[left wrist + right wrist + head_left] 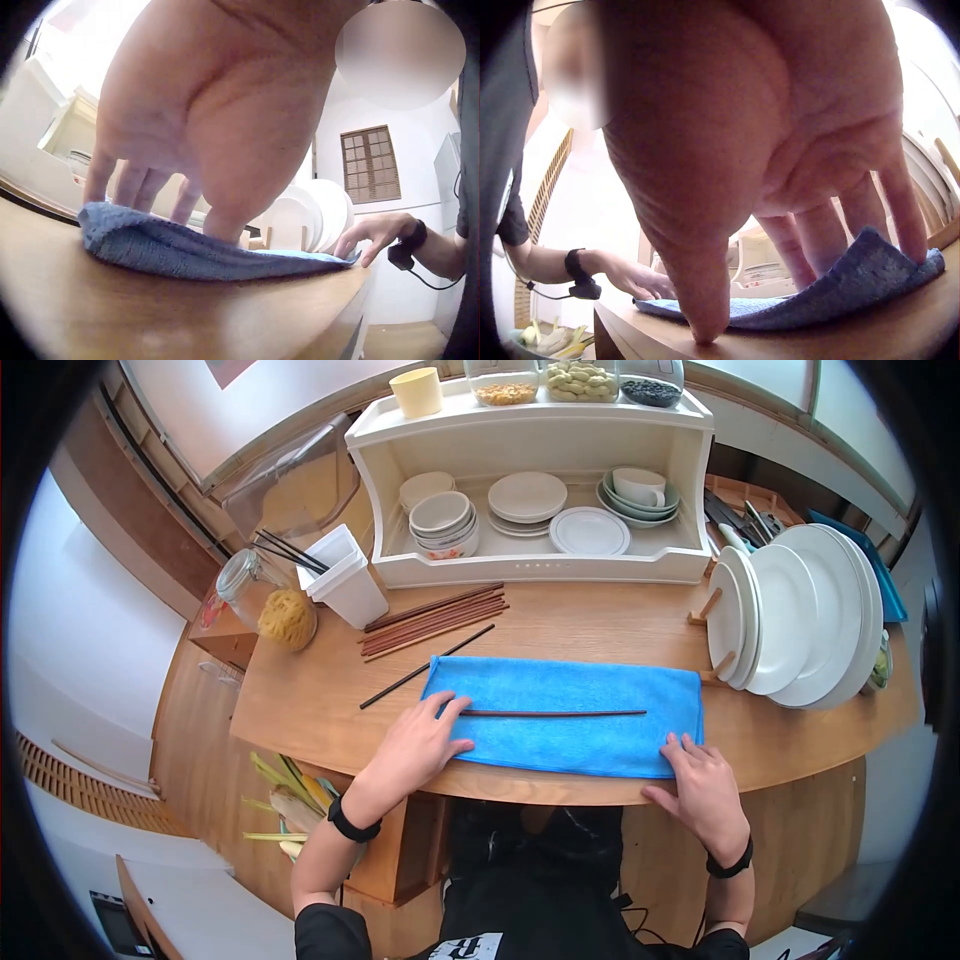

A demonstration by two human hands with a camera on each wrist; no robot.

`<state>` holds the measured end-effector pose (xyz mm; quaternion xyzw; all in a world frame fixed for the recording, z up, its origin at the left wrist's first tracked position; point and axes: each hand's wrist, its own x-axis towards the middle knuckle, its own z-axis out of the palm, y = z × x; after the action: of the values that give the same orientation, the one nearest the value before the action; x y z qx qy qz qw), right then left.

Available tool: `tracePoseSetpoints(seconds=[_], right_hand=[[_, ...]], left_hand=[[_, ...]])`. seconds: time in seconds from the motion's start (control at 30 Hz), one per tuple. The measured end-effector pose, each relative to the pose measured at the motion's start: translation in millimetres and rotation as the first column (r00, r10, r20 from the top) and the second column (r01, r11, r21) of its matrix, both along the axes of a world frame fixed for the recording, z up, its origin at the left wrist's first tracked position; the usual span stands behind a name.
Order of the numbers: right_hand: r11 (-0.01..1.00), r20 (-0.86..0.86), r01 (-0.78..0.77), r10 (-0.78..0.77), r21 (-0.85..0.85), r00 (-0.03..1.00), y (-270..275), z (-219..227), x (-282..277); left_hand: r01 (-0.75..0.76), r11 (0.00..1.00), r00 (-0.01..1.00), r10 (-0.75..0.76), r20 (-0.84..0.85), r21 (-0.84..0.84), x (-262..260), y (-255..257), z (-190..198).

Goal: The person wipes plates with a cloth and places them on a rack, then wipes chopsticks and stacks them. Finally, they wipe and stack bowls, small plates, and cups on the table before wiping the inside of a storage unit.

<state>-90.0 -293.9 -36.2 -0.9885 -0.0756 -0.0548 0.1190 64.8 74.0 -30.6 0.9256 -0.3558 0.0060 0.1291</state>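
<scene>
A blue cloth (pixel 560 682) lies flat along the table's front edge, with one dark brown chopstick (pixel 570 713) lengthwise across it. At the cloth's left end my left hand (pixel 415 740) rests with its fingers extended, the fingertips right by the chopstick's left end. In the left wrist view those fingers reach straight down onto the cloth (pixel 172 251). My right hand (pixel 703 792) touches the near right corner with straight fingers. Its thumb reaches down to the wooden table in the right wrist view, beside the slightly raised cloth (pixel 855 281).
Another dark chopstick (pixel 400 684) slants beside the cloth's left edge. Behind it lie several brown chopsticks (pixel 440 624), near a white holder (pixel 350 585) and a glass jar (pixel 268 600). A white shelf (pixel 540 569) with dishes stands behind; large plates (pixel 785 610) stand upright at right.
</scene>
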Motion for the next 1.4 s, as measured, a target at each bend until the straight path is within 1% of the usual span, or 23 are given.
tracePoseSetpoints(seconds=[0.03, 0.17, 0.27, 0.3, 0.4, 0.5, 0.57, 0.6, 0.63, 0.73, 0.8, 0.83, 0.93, 0.97, 1.03, 1.07, 1.1, 1.13, 1.2, 1.23, 1.33, 1.37, 1.4], right_hand=[[1.0, -0.006, -0.01, 0.01, 0.005, 1.0, -1, 2, 0], [0.999, 0.015, -0.045, 0.045, 0.005, 0.999, -4, 5, -5], [0.994, -0.033, -0.113, 0.113, -0.001, 0.993, -4, 11, -13], [0.994, -0.029, -0.106, 0.106, -0.007, 0.994, -5, 5, -16], [0.995, 0.019, -0.09, 0.091, -0.047, 0.996, -1, 0, -20], [0.996, 0.152, -0.055, 0.066, -0.077, 0.986, 3, -19, -30], [0.997, 0.232, -0.021, 0.037, -0.068, 0.972, 8, -25, -39], [0.998, 0.272, 0.007, 0.009, -0.059, 0.962, 13, -28, -42], [0.999, 0.292, 0.017, -0.005, -0.039, 0.956, 15, -30, -44], [0.999, 0.32, 0.049, -0.054, 0.024, 0.946, 20, -29, -50], [0.995, 0.316, 0.067, -0.087, 0.073, 0.945, 21, -20, -48], [0.993, 0.314, 0.051, -0.081, 0.104, 0.946, 22, -16, -45], [0.98, 0.321, 0.08, -0.136, 0.18, 0.937, 24, -7, -39], [0.971, 0.335, 0.064, -0.141, 0.23, 0.932, 22, -6, -36], [0.964, 0.356, 0.07, -0.162, 0.258, 0.92, 21, 5, -25], [0.959, 0.369, 0.069, -0.171, 0.274, 0.914, 20, 10, -20], [0.955, 0.297, 0.104, -0.189, 0.279, 0.936, 16, 12, -18], [0.946, 0.301, 0.186, -0.265, 0.267, 0.916, 18, 12, -13], [0.905, 0.323, 0.343, -0.412, 0.25, 0.852, 30, 5, 8], [0.907, 0.387, 0.402, -0.419, 0.129, 0.821, 35, 0, 17], [0.957, 0.439, 0.284, -0.277, 0.051, 0.855, 59, -5, 25], [0.981, 0.37, 0.184, -0.196, 0.068, 0.908, 62, -15, 24], [0.988, 0.299, 0.103, -0.134, 0.118, 0.945, 69, -18, 25]], left_hand=[[-0.024, 1.0, 0.999, 0.024, -0.022, 0.005, -3, 2, -1], [-0.026, 0.999, 0.999, 0.027, -0.019, 0.037, -16, 6, 1], [-0.036, 0.998, 0.999, 0.037, -0.01, 0.054, -27, 8, -2], [-0.045, 0.997, 0.999, 0.046, -0.017, 0.057, -33, 7, 0], [-0.051, 0.996, 0.999, 0.052, -0.015, 0.073, -44, 10, 0], [-0.052, 0.997, 0.998, 0.054, -0.028, 0.048, -56, 14, 5], [-0.039, 0.999, 0.998, 0.04, -0.038, 0.032, -63, 24, -1], [-0.021, 0.999, 0.999, 0.022, -0.043, 0.029, -66, 29, -5], [-0.042, 0.999, 0.997, 0.04, 0.06, 0.023, -66, 31, -12], [-0.011, 1.0, 0.994, 0.013, 0.113, -0.016, -68, 38, -16], [0.014, 0.994, 0.994, -0.002, 0.111, -0.105, -65, 41, -16], [0.021, 0.988, 0.994, -0.004, 0.112, -0.15, -63, 43, -15], [0.06, 0.987, 0.993, -0.044, 0.11, -0.147, -56, 50, -12], [0.042, 0.979, 0.997, -0.03, 0.067, -0.197, -53, 50, -9], [-0.003, 0.956, 1.0, -0.004, -0.022, -0.292, -49, 48, 1], [-0.068, 0.95, 0.998, 0.061, -0.035, -0.304, -47, 45, 4], [-0.136, 0.94, 0.991, 0.127, -0.05, -0.312, -47, 40, 6], [-0.204, 0.926, 0.979, 0.193, -0.068, -0.317, -48, 34, 7], [-0.285, 0.925, 0.958, 0.284, -0.043, -0.253, -42, 21, 4], [-0.327, 0.919, 0.944, 0.33, -0.026, -0.222, -39, 14, 2], [-0.147, 0.965, 0.944, 0.203, 0.26, -0.218, -41, -5, -5], [-0.06, 0.981, 0.957, 0.109, 0.268, -0.183, -45, -11, -8], [-0.02, 0.977, 0.98, 0.061, 0.187, -0.213, -51, -20, -12]])
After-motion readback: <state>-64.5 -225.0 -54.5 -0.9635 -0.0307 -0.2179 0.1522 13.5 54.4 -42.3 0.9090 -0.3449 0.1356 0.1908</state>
